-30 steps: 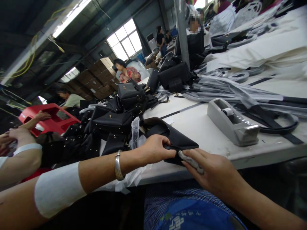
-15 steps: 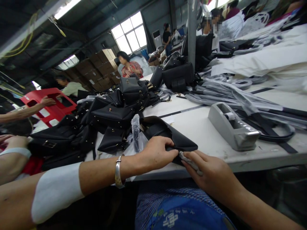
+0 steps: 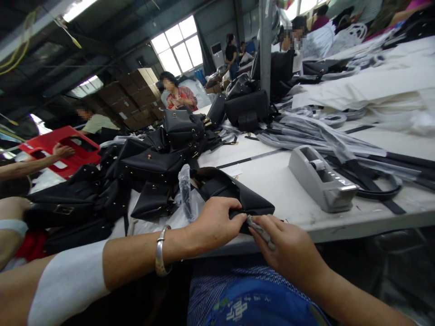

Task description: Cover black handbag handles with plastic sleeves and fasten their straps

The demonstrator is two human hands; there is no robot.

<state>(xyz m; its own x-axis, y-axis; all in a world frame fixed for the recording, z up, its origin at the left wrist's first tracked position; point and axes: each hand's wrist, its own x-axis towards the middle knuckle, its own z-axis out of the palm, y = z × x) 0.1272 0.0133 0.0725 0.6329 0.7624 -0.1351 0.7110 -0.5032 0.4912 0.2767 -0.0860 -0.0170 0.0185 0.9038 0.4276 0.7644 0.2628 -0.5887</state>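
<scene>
A black leather bag (image 3: 253, 197) lies at the front edge of the white table, its flap raised toward the left. My left hand (image 3: 217, 222) pinches the bag's near edge between thumb and fingers. Close beside it on the right, my right hand (image 3: 285, 240) is closed around a crumpled greyish cloth (image 3: 263, 232) that touches the same edge. Clear plastic wrap (image 3: 186, 192) stands just left of the bag. The fingertips of both hands nearly meet.
A grey tape dispenser (image 3: 321, 181) stands right of the bag, before plastic-wrapped straps (image 3: 326, 140). Black bags (image 3: 152, 163) are piled at left. A metal post (image 3: 265, 50) rises behind. Another person's hand (image 3: 63, 151) holds a red plastic piece (image 3: 79, 151) at far left.
The whole view has shifted, so most things sit slightly farther left. Both hands keep their hold on the bag and the cloth. At far left, another person's arm has moved beside the bags.
</scene>
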